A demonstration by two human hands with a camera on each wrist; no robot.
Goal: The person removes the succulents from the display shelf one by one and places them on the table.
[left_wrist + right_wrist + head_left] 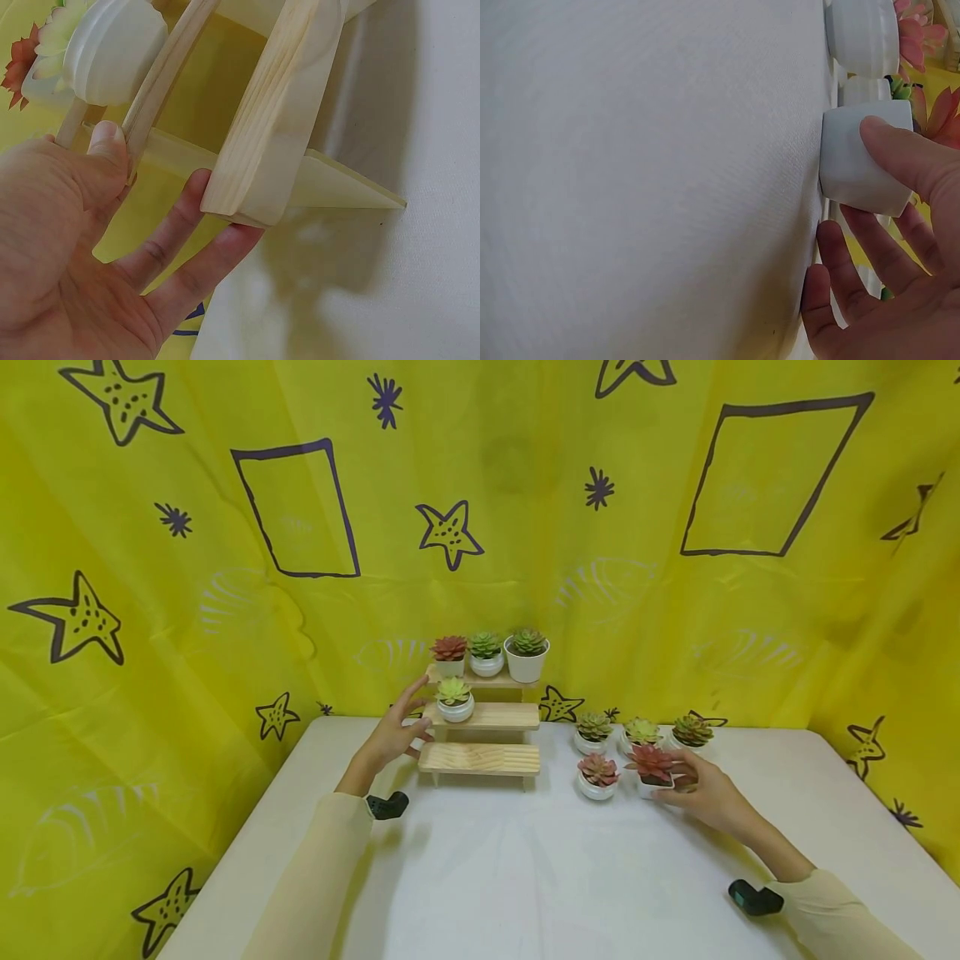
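Note:
A three-tier wooden stand (480,758) stands at the table's back. My left hand (388,737) holds its left end: in the left wrist view the thumb is at the middle plank's edge and two fingertips touch the lowest plank (259,127). A light-green succulent in a round white pot (455,702) sits on the middle tier, close to that hand. On the top tier are a red succulent (450,652) and two green succulents (487,652). To the right, my right hand (708,789) grips a red succulent in a square white pot (862,154), thumb on one side, fingers on another.
Beside the gripped pot is a pink succulent in a round white pot (597,777). Three more potted succulents (592,732) stand in a row just behind. A white cloth covers the table (480,877); a yellow curtain (510,585) hangs behind it.

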